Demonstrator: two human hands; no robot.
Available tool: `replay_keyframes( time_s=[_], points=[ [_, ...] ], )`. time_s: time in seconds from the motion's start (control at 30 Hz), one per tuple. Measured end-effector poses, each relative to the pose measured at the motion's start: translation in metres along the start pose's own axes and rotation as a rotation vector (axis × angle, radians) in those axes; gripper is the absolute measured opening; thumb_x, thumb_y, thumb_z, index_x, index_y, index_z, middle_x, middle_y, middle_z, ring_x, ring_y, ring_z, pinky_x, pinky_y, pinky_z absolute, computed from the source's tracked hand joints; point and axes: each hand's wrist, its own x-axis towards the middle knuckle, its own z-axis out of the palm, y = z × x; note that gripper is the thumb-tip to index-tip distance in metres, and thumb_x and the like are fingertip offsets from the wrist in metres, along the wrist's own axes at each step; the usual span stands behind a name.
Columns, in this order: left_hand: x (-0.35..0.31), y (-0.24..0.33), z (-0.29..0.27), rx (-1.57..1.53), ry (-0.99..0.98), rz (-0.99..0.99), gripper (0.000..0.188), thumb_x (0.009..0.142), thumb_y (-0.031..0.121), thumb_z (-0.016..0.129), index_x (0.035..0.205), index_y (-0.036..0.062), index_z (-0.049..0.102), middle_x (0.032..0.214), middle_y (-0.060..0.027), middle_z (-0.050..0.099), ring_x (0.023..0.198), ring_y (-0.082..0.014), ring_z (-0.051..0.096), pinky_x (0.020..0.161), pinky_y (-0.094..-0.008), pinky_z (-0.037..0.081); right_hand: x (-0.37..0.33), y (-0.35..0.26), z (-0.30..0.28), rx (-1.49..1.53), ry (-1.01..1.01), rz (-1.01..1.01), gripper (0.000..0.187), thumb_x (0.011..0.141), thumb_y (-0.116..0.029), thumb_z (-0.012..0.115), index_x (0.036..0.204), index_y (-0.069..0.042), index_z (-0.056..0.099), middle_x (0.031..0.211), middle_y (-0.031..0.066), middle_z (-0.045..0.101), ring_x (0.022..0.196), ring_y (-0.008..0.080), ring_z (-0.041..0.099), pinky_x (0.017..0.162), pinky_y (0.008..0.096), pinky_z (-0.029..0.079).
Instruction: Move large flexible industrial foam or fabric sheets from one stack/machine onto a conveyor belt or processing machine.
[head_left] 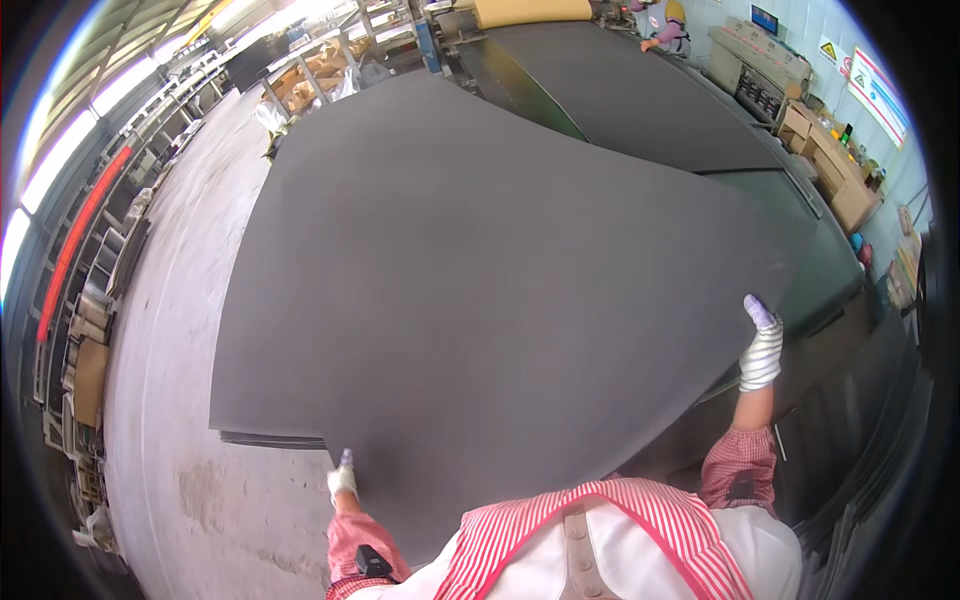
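A large, flexible dark grey sheet (450, 270) spreads across the middle of the head view, its near edge sagging in a curve between my hands. My left hand (342, 480), in a pale glove, grips the sheet's near left edge with the thumb on top. At the near right corner my right hand (762, 345), in a striped white glove with a purple thumb tip, is closed on the sheet too. The fingers of both hands are hidden beneath it. Under its left part, the edges of several stacked sheets (270, 440) show.
A long machine table (815, 265) with another dark sheet (640, 95) on it runs to the back right. A co-worker (665, 25) stands at its far end. Along the right wall are a control console (760, 65) and cardboard boxes (825, 165). Racks (85, 300) line the left.
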Motion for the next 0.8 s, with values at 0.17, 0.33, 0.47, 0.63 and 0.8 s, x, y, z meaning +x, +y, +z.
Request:
replay_keyframes(
  time_s=[0.17, 0.33, 0.47, 0.63, 0.8],
  points=[
    [-0.030, -0.009, 0.010, -0.418, -0.277, -0.086, 0.079, 0.072, 0.059, 0.062, 0.114, -0.0068, 0.053, 0.110, -0.0156, 0.059, 0.097, -0.0284, 0.055, 0.088, -0.0367, 0.043, 0.002, -0.006, -0.053, 0.403, 0.068, 0.515, 0.024, 0.083, -0.012, 0.056, 0.104, -0.002, 0.061, 0.108, 0.0102, 0.060, 0.091, 0.0175, 0.056, 0.086, 0.0323, 0.044],
    [-0.103, 0.112, 0.007, -1.075, -0.736, 0.099, 0.044, 0.081, 0.030, 0.063, 0.109, -0.0032, 0.056, 0.105, -0.0124, 0.061, 0.089, -0.0232, 0.060, 0.082, -0.0338, 0.048, -0.016, 0.057, -0.130, 0.222, 0.225, 0.417, 0.044, 0.079, -0.022, 0.064, 0.113, 0.003, 0.052, 0.108, 0.0083, 0.059, 0.087, 0.0142, 0.057, 0.081, 0.0265, 0.047],
    [-0.152, 0.198, 0.090, -0.917, -0.755, 0.564, 0.041, 0.085, 0.032, 0.058, 0.112, 0.0012, 0.056, 0.111, -0.0089, 0.059, 0.103, -0.0220, 0.054, 0.089, -0.0326, 0.044, -0.020, 0.093, -0.135, 1.067, 0.286, 1.044, 0.048, 0.076, -0.039, 0.068, 0.110, -0.007, 0.054, 0.081, -0.0019, 0.055, 0.062, 0.0037, 0.043, 0.061, 0.0219, 0.042],
    [-0.373, 0.329, 0.153, -0.982, -1.288, -0.036, 0.048, 0.082, 0.045, 0.058, 0.112, 0.0070, 0.058, 0.115, -0.0084, 0.057, 0.101, -0.0245, 0.053, 0.096, -0.0363, 0.037, -0.097, 0.071, -0.063, 1.006, 0.282, 1.130, 0.058, 0.072, -0.027, 0.072, 0.120, -0.004, 0.049, 0.109, 0.0005, 0.054, 0.094, 0.0163, 0.050, 0.083, 0.0336, 0.043],
    [-0.444, 0.337, 0.204, -0.719, -1.353, 0.071, 0.038, 0.082, 0.044, 0.058, 0.102, 0.0121, 0.063, 0.098, -0.0035, 0.065, 0.086, -0.0206, 0.059, 0.082, -0.0435, 0.044, -0.030, 0.037, -0.143, 0.976, 0.424, 0.819, 0.035, 0.075, -0.026, 0.064, 0.101, -0.003, 0.060, 0.096, 0.0067, 0.059, 0.086, 0.0188, 0.055, 0.079, 0.0326, 0.046]
  ],
)
